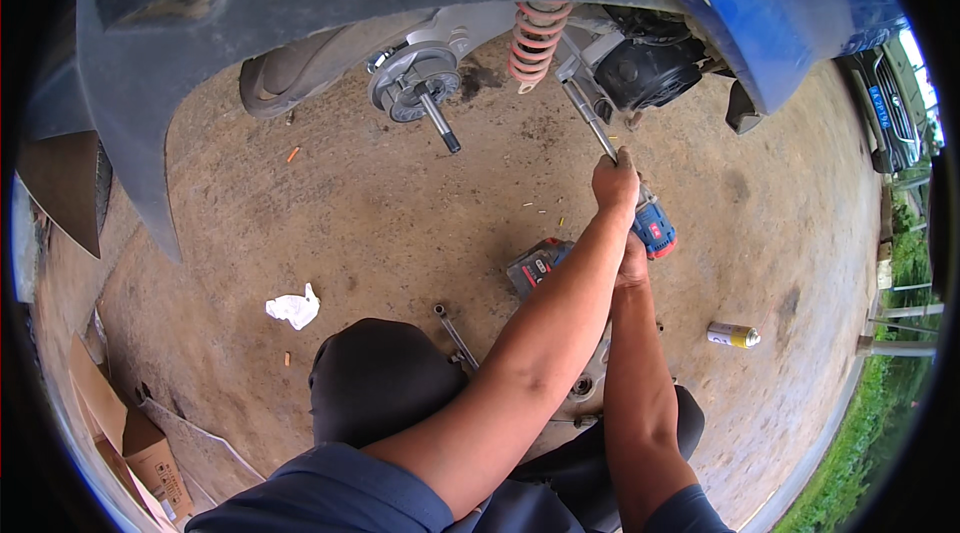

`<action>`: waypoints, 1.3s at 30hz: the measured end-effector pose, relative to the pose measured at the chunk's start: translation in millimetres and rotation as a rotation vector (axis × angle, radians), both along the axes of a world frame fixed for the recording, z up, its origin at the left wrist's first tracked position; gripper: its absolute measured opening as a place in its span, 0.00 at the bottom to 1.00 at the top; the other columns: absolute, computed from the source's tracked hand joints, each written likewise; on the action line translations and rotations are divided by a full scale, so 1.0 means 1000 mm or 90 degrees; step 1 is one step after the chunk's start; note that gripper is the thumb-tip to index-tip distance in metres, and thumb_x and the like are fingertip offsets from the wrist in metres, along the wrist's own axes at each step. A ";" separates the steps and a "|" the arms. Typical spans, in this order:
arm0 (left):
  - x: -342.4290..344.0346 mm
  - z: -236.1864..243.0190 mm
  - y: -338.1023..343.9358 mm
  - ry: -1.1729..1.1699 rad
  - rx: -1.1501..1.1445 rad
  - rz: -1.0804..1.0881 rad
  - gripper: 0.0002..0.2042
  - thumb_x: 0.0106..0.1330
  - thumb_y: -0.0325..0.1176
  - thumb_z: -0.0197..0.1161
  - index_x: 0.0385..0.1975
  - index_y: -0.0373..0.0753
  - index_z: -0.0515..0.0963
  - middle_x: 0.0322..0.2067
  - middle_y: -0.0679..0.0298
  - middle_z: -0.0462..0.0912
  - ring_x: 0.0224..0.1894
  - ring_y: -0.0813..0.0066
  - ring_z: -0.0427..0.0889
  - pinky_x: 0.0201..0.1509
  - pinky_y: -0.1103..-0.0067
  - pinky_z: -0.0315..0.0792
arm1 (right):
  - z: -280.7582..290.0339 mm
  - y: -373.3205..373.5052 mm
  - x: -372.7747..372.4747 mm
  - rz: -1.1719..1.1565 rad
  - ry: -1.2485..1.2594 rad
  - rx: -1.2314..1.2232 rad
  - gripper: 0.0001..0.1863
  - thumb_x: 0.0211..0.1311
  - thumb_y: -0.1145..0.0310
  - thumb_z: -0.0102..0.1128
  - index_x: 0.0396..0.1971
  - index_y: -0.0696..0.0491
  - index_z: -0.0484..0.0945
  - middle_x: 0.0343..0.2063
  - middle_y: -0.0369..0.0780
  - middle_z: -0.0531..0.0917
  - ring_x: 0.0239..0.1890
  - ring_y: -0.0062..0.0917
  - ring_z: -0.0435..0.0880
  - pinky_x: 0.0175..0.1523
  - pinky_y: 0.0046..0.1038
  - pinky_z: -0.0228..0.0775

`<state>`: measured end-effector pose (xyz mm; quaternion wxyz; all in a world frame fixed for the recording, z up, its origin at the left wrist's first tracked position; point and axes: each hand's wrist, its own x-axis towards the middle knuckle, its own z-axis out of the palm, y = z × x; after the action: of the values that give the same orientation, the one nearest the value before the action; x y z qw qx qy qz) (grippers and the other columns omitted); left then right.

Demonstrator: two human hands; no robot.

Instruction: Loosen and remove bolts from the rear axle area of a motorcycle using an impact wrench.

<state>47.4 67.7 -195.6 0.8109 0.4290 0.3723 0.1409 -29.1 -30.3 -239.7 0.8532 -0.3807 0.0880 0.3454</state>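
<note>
Power tool [655, 231], blue and red, is right at the grip: the right hand [632, 263] has hold of it, fingers mostly tucked out of sight, and just above that the left hand [614, 183] is closed around the long metal shaft [587, 116].

Floor [360, 223] under the grip is bare, brownish concrete, pretty stained and gritty, with little yellowish bits scattered just below-left of the hands. Spray can [733, 335] lies on its side down and right of the grip. Wrench [457, 336] is down-left by the knee, crumpled white tissue [294, 307] farther left, cardboard box [155, 468] way off lower left. Well out to the right there's a parked car [885, 108] and some greenery [860, 443], so it looks open on that side.

Hard-to-see stuff: the shaft's far end gets lost near the black housing [650, 73] up from the grip. The left forearm covers whatever sits between the tool and the dark battery pack [535, 271], so can't tell if they're joined. Metal part [592, 373] between the forearms is mostly hidden, and the car's cut off by the dark rim.
</note>
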 end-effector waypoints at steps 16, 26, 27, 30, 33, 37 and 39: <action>0.001 0.001 0.003 -0.014 -0.032 0.003 0.19 0.71 0.44 0.55 0.29 0.32 0.75 0.17 0.57 0.80 0.17 0.67 0.81 0.22 0.72 0.75 | -0.002 0.000 0.002 -0.008 0.009 -0.015 0.19 0.55 0.72 0.59 0.48 0.59 0.75 0.41 0.42 0.84 0.42 0.32 0.85 0.50 0.37 0.79; 0.000 -0.001 0.003 -0.003 -0.019 0.001 0.18 0.70 0.44 0.55 0.29 0.32 0.76 0.18 0.57 0.81 0.17 0.66 0.81 0.24 0.71 0.75 | 0.003 0.003 -0.001 -0.011 0.009 -0.005 0.19 0.57 0.72 0.58 0.49 0.59 0.75 0.42 0.44 0.84 0.43 0.34 0.85 0.51 0.38 0.79; 0.000 -0.001 0.003 0.001 -0.012 -0.005 0.18 0.70 0.44 0.55 0.29 0.32 0.76 0.18 0.56 0.81 0.17 0.65 0.81 0.24 0.71 0.75 | 0.002 0.002 -0.002 -0.010 0.017 0.002 0.19 0.58 0.72 0.59 0.50 0.59 0.75 0.42 0.44 0.84 0.43 0.34 0.85 0.52 0.39 0.79; -0.001 0.001 0.001 0.011 0.007 -0.014 0.18 0.70 0.44 0.55 0.29 0.32 0.76 0.18 0.56 0.81 0.18 0.66 0.82 0.26 0.71 0.76 | -0.002 -0.005 0.001 -0.001 0.033 0.005 0.19 0.59 0.71 0.60 0.51 0.59 0.74 0.43 0.44 0.84 0.44 0.34 0.84 0.52 0.39 0.79; 0.001 0.001 -0.001 -0.005 -0.048 -0.026 0.17 0.69 0.42 0.56 0.28 0.32 0.76 0.20 0.55 0.81 0.18 0.68 0.80 0.26 0.71 0.75 | -0.007 -0.010 0.003 0.002 0.032 0.004 0.21 0.58 0.70 0.62 0.51 0.59 0.74 0.43 0.44 0.84 0.45 0.35 0.84 0.53 0.39 0.78; 0.007 -0.010 0.015 -0.001 -0.028 -0.024 0.13 0.67 0.38 0.58 0.31 0.32 0.75 0.22 0.57 0.80 0.18 0.71 0.77 0.25 0.72 0.73 | -0.010 0.004 0.000 0.001 -0.002 0.012 0.23 0.57 0.68 0.65 0.53 0.57 0.73 0.45 0.42 0.84 0.46 0.34 0.84 0.55 0.38 0.78; 0.008 -0.004 0.014 -0.074 -0.168 0.002 0.10 0.68 0.37 0.61 0.34 0.37 0.71 0.23 0.62 0.77 0.19 0.71 0.77 0.22 0.74 0.71 | 0.000 0.005 -0.005 -0.017 -0.019 0.003 0.24 0.57 0.67 0.65 0.53 0.57 0.73 0.45 0.42 0.84 0.46 0.34 0.84 0.55 0.37 0.77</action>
<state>55.6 82.1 -199.1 0.8803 0.3089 0.3405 0.1169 -34.2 -25.6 -239.9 0.8600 -0.3823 0.0798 0.3285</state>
